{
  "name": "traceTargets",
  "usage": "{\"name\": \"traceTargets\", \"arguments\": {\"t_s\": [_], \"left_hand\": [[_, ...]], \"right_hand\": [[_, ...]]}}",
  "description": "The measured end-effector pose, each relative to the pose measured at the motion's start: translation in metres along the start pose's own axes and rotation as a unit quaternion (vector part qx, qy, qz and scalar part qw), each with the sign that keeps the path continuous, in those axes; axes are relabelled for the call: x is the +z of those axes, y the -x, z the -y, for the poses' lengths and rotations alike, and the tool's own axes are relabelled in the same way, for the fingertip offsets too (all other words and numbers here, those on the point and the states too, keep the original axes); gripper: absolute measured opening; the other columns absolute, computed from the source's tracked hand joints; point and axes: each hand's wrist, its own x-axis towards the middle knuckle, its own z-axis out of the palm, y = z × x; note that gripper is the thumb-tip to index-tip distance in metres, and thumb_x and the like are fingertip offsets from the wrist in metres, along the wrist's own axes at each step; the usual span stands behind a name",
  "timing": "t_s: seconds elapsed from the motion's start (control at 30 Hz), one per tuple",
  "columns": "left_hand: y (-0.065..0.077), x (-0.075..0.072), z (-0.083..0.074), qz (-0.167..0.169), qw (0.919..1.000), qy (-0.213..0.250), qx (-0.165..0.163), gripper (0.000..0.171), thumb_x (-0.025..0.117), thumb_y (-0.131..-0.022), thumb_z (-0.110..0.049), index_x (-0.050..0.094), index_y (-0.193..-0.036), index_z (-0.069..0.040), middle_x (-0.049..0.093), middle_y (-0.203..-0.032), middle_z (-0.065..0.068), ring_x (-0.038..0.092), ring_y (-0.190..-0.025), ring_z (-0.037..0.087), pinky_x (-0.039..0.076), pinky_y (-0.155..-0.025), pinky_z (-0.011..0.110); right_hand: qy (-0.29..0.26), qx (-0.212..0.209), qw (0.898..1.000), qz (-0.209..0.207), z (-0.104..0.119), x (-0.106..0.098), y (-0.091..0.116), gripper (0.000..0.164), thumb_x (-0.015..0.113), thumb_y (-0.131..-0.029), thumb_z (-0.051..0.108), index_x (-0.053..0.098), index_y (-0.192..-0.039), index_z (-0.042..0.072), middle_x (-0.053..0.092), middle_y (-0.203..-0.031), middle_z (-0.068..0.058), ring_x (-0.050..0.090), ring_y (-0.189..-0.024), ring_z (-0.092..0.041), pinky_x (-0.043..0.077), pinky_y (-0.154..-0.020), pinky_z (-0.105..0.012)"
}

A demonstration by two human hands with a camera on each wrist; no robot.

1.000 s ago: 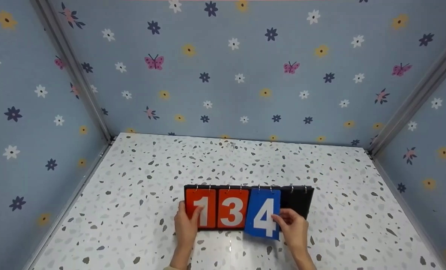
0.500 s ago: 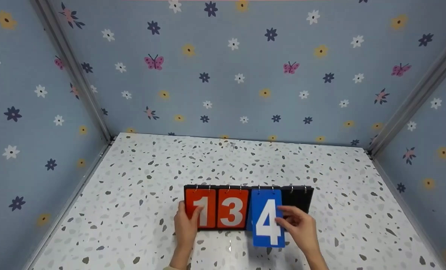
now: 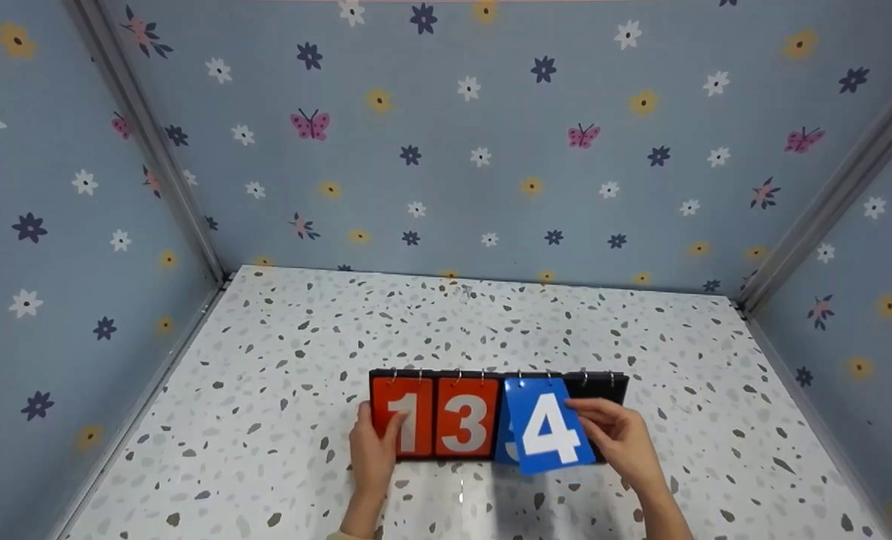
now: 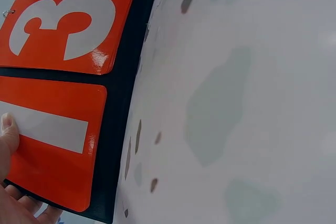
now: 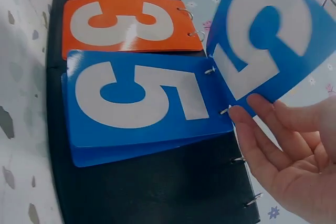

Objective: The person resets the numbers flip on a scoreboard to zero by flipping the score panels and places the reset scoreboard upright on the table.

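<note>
A black tabletop flip scoreboard (image 3: 596, 387) with ring-bound number cards stands tilted on the table. At its left end my left hand (image 3: 372, 457) grips the board, thumb on the red "1" card (image 3: 382, 390) and fingers behind. Beside that hangs a red "3" card (image 3: 446, 388). My right hand (image 3: 629, 446) pinches the right edge of a blue "4" card (image 3: 521, 394), lifted and swung right on its rings. In the right wrist view, the lifted card's underside (image 5: 320, 19) shows a "5". A blue "5" card (image 5: 184, 135) lies on the stack below it.
The white speckled table (image 3: 303, 315) extends around the scoreboard. Blue floral panels (image 3: 446, 187) wall in its back and sides, with grey metal posts (image 3: 145, 142) at the corners. The board's rightmost black section (image 5: 147, 187) has bare rings.
My right hand has moved right and slightly up with the blue "4" card, which now slants outward. Part of the blue card beneath shows. The left hand stays put.
</note>
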Motion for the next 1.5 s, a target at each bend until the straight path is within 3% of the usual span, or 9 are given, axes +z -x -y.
{"name": "traceTargets", "arguments": {"t_s": [0.17,0.33,0.47,0.67,0.8,0.93,1.0,1.2,1.5], "left_hand": [[-0.001,0.0,-0.001,0.007,0.9999,0.005,-0.009,0.035,0.07,-0.078,-0.026,0.048,-0.092,-0.003,0.05,-0.066,0.001,0.043,-0.058,0.014,0.04,-0.054,0.027],[-0.001,0.0,-0.001,0.015,0.9995,0.008,-0.026,0.037,0.068,-0.078,-0.029,0.049,-0.096,-0.003,0.055,-0.072,0.003,0.047,-0.061,0.013,0.042,-0.057,0.027],[0.0,0.0,-0.001,0.009,0.9996,0.001,-0.025,0.037,0.069,-0.078,-0.028,0.048,-0.095,-0.004,0.054,-0.072,0.002,0.046,-0.062,0.013,0.041,-0.056,0.026],[0.0,0.0,0.0,0.002,1.0,0.001,-0.009,0.035,0.07,-0.078,-0.027,0.048,-0.094,-0.004,0.054,-0.071,0.001,0.045,-0.06,0.012,0.041,-0.055,0.026],[0.0,0.0,0.0,0.004,0.9999,0.004,-0.013,0.036,0.069,-0.078,-0.027,0.048,-0.095,-0.003,0.056,-0.073,0.003,0.047,-0.063,0.013,0.043,-0.058,0.027],[0.0,0.0,-0.001,0.005,0.9998,0.006,-0.021,0.037,0.069,-0.078,-0.027,0.049,-0.097,-0.003,0.059,-0.078,0.005,0.05,-0.066,0.014,0.045,-0.062,0.029],[0.001,0.0,-0.001,0.005,0.9998,0.005,-0.021,0.038,0.069,-0.078,-0.027,0.049,-0.098,-0.002,0.059,-0.079,0.005,0.051,-0.067,0.014,0.045,-0.062,0.029],[0.0,0.0,-0.001,0.007,0.9994,0.001,-0.033,0.037,0.07,-0.078,-0.027,0.049,-0.097,-0.003,0.059,-0.078,0.005,0.051,-0.065,0.014,0.044,-0.06,0.029],[0.0,0.0,-0.002,0.009,0.9996,0.004,-0.027,0.037,0.07,-0.078,-0.027,0.049,-0.096,-0.004,0.057,-0.074,0.003,0.048,-0.063,0.013,0.043,-0.058,0.027]], "right_hand": [[0.043,-0.076,0.994,-0.06,0.01,0.004,-0.009,0.016,0.061,-0.075,-0.016,0.066,-0.089,-0.008,0.065,-0.087,-0.019,0.063,-0.076,-0.009,0.049,-0.066,-0.019],[0.041,-0.2,0.974,-0.103,0.026,0.01,-0.018,0.015,0.06,-0.068,-0.025,0.064,-0.078,-0.014,0.06,-0.076,-0.024,0.06,-0.073,-0.01,0.047,-0.063,-0.016],[0.049,-0.236,0.964,-0.116,0.033,0.012,-0.027,0.014,0.062,-0.066,-0.025,0.063,-0.075,-0.014,0.059,-0.074,-0.024,0.061,-0.073,-0.012,0.047,-0.065,-0.016],[0.115,-0.221,0.955,-0.16,0.04,0.014,-0.041,0.013,0.065,-0.066,-0.022,0.063,-0.071,-0.01,0.062,-0.069,-0.021,0.06,-0.064,-0.006,0.046,-0.059,-0.014],[0.148,-0.208,0.95,-0.177,0.044,0.017,-0.05,0.009,0.067,-0.068,-0.017,0.065,-0.072,-0.009,0.063,-0.069,-0.019,0.059,-0.061,-0.01,0.045,-0.052,-0.014],[0.17,-0.192,0.948,-0.189,0.045,0.02,-0.061,0.007,0.071,-0.07,-0.01,0.066,-0.073,-0.007,0.064,-0.069,-0.015,0.059,-0.06,-0.02,0.044,-0.055,-0.018],[0.183,-0.187,0.946,-0.193,0.034,0.018,-0.069,0.007,0.073,-0.07,-0.004,0.068,-0.074,-0.004,0.065,-0.069,-0.011,0.059,-0.061,-0.02,0.045,-0.059,-0.02],[0.215,-0.168,0.943,-0.193,0.004,0.014,-0.088,0.01,0.075,-0.072,0.006,0.069,-0.078,0.0,0.066,-0.074,-0.009,0.06,-0.065,-0.019,0.048,-0.062,-0.036],[0.256,-0.112,0.947,-0.161,0.0,0.017,-0.096,0.016,0.073,-0.074,0.005,0.069,-0.087,-0.003,0.066,-0.075,-0.013,0.061,-0.064,-0.021,0.049,-0.06,-0.035]]}}
